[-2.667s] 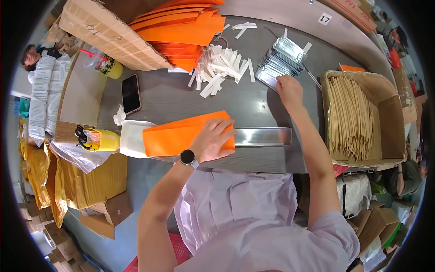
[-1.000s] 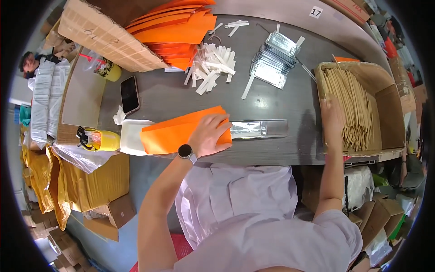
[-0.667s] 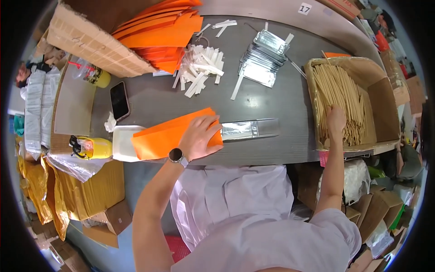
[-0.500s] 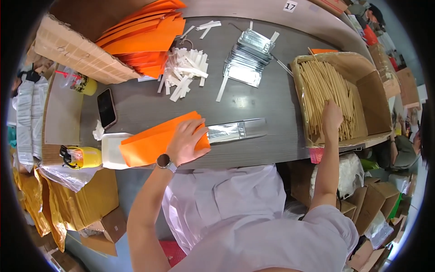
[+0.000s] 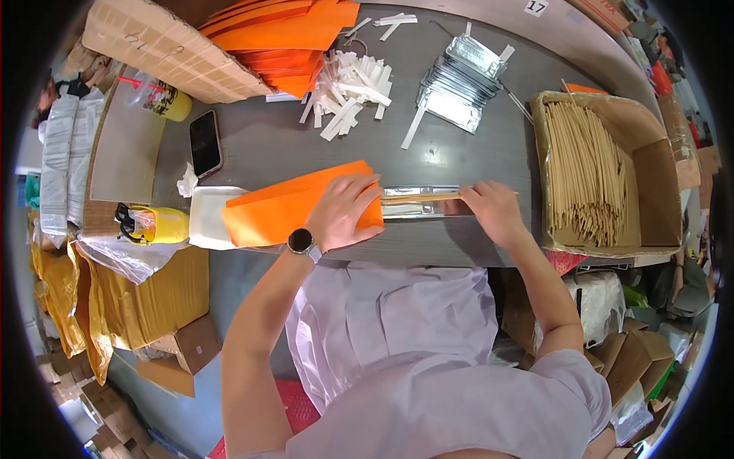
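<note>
My left hand [image 5: 348, 210], with a watch at the wrist, grips the right end of a stack of long orange paper sleeves [image 5: 279, 206]. From that end a clear plastic strip with a silver packet [image 5: 405, 209] sticks out to the right. My right hand [image 5: 492, 210] pinches one or more thin wooden sticks [image 5: 428, 198], laid lengthwise over the packet. Their left tips reach the sleeve's end beside my left fingers; whether they go inside is hard to see. Right of my right hand, a cardboard box [image 5: 539, 176] holds many such sticks.
Behind my hands lie a heap of white paper strips [image 5: 353, 88] and a pile of silver packets [image 5: 459, 84]. More orange sleeves [image 5: 287, 34] are stacked at the far left beside a cardboard box wall [image 5: 172, 50]. A phone [image 5: 205, 144], white tray [image 5: 210, 222] and yellow container [image 5: 164, 225] are at left.
My right hand has moved left from the box of sticks to the plastic strip, bringing wooden stick material with it. My left hand stays on the orange sleeves. The whole view has shifted.
</note>
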A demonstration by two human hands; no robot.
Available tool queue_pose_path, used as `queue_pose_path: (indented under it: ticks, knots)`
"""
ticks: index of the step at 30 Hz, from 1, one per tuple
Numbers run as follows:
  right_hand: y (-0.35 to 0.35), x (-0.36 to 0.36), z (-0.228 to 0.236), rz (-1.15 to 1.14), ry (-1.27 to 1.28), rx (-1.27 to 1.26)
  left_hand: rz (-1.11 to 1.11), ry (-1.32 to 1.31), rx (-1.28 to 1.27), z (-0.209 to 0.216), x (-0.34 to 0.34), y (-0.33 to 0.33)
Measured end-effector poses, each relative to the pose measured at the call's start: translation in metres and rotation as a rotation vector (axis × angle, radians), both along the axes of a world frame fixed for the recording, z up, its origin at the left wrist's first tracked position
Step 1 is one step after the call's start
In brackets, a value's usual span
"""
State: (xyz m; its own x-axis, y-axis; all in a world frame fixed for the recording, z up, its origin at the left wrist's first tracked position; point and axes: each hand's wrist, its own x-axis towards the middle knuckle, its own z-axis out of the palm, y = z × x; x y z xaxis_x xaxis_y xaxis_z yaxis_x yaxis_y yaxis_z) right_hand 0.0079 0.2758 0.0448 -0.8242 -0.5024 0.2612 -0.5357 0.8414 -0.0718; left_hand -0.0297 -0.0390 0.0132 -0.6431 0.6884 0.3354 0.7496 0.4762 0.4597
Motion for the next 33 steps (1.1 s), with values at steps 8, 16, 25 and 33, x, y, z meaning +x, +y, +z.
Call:
queue_pose_path:
  ticks: [8,16,25,33]
  knots:
    - [-0.103,-0.011,-0.033,0.101,0.031,-0.105,-0.017,0.010,0.020,-0.001,-0.001,0.003]
    - [-0.037,-0.013,-0.011,-0.110,-0.272,-0.275,-0.004,-0.002,0.028,-0.002,0.001,0.001]
    - [-0.111,-0.013,-0.024,-0.046,-0.415,-0.387,-0.015,0.034,0.013,0.002,-0.002,0.004]
    - [-0.102,-0.045,-0.004,-0.377,-1.396,-1.266,0.003,0.046,0.082,0.002,-0.006,0.002]
